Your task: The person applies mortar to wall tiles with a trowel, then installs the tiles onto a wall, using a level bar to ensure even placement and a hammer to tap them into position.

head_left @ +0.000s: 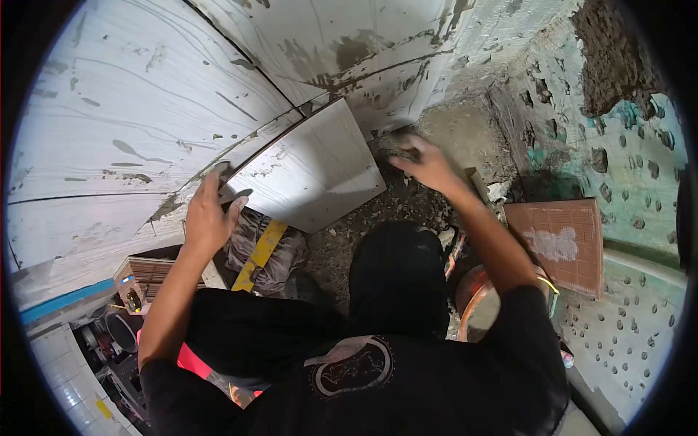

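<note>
Grey tile (313,171), loose, tilted up beside laid tiles (145,109), left hand (207,214) gripping its near corner; right hand (427,163) in mortar (465,134), blurred, finger spread unclear; bedding stage, seemingly; even mortar wanted before lowering.

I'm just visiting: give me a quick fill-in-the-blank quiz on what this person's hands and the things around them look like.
1. The left hand grips the loose tile, whose face is ____.
2. The flat bar beside the left hand is coloured ____.
3. The reddish tile leans on the pitted wall on the person's ____ side.
Missing words: white; yellow; right.
</note>
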Tool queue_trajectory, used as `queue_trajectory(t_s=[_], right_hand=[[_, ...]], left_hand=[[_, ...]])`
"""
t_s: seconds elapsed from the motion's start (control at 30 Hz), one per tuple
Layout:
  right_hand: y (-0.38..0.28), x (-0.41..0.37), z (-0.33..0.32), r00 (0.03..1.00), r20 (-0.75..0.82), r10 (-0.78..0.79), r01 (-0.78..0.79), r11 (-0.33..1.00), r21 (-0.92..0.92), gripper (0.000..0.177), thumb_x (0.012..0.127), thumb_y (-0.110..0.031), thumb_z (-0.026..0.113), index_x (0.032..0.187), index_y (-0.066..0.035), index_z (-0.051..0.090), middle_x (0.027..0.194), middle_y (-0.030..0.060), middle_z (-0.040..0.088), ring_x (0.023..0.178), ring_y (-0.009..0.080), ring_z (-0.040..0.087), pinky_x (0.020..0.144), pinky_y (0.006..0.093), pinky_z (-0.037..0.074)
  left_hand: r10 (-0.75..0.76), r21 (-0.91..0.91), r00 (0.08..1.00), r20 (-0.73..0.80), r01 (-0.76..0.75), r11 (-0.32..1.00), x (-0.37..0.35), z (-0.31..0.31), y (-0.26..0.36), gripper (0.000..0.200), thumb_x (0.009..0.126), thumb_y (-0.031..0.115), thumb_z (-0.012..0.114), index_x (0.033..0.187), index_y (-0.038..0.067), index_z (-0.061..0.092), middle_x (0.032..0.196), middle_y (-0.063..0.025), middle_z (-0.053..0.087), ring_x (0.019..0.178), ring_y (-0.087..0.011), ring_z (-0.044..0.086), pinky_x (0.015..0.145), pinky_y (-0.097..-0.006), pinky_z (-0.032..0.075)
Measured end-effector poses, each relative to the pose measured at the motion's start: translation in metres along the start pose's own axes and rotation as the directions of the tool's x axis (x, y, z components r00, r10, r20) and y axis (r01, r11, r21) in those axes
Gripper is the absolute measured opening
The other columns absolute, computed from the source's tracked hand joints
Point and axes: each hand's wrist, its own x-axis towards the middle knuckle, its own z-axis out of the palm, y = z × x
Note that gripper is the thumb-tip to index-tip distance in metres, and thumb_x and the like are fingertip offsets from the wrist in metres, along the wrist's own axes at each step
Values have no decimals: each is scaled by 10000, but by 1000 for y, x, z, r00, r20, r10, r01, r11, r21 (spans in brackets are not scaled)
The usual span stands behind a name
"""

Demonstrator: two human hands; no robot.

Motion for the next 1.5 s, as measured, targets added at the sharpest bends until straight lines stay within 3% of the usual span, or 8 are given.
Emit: queue_trajectory(t_s=[0.07,0.13,0.57,0.63,0.7,0.8,0.9,1.5], right_hand=[[-20,31,36,975,-110,-195,218,935,278,638,705,-415,699,1150,2,512,1027,169,604,945,246,587,821,349,449],[-32,47,54,967,254,-2,-123,871,476,592,688,-394,723,1087,12,560,934,160,631,874,207,601,805,328,450],[-28,-19,5,995,-94,25,43,756,654,347,725,-104,706,1032,-9,575,872,38,632,831,113,561,775,270,440],[-5,-23,-4,857,-507,93,251,784,568,433,726,-138,705,1101,-20,523,908,45,611,849,138,555,784,284,431],[-12,-48,-18,464,-809,362,111,882,459,538,753,-246,696,1183,-44,445,971,70,578,881,159,543,781,305,423],[62,-66,6,404,-355,843,45,370,928,714,736,-432,688,1225,-3,392,1198,151,477,1086,237,478,876,370,402],[81,-63,10,609,-182,772,131,128,983,815,753,-538,620,1276,22,342,1217,184,463,1092,276,481,881,408,395],[181,72,-29,668,-120,735,209,-30,977,651,785,-447,639,1246,-41,423,1253,108,429,1022,258,477,800,382,430]], left_hand=[[-7,35,996,93,4,999,4,-2,-1,419,702,138,708,1023,-35,501,971,-248,545,881,-394,547,726,-407,457],[41,125,997,60,-48,991,2,0,-5,355,692,190,721,923,-19,552,817,-215,580,740,-368,573,642,-402,465],[168,-24,910,380,-171,985,17,-12,106,194,787,174,582,823,-17,565,643,-259,541,676,-437,542,618,-476,425],[307,-74,900,311,-299,951,36,-13,139,196,785,170,581,805,-24,559,643,-259,541,670,-436,541,613,-477,421],[435,-107,856,279,-422,900,60,-11,176,196,783,165,577,803,-29,561,647,-253,550,668,-430,546,618,-481,421],[538,-92,829,155,-530,843,97,14,220,251,793,209,569,866,-31,579,697,-242,571,725,-418,553,661,-464,429],[513,-85,836,194,-507,858,137,31,263,324,794,270,570,937,-20,600,782,-245,593,787,-414,558,698,-444,435],[720,109,594,357,-793,600,268,92,317,299,785,154,558,1017,-13,471,804,-246,590,811,-412,561,709,-455,435]])
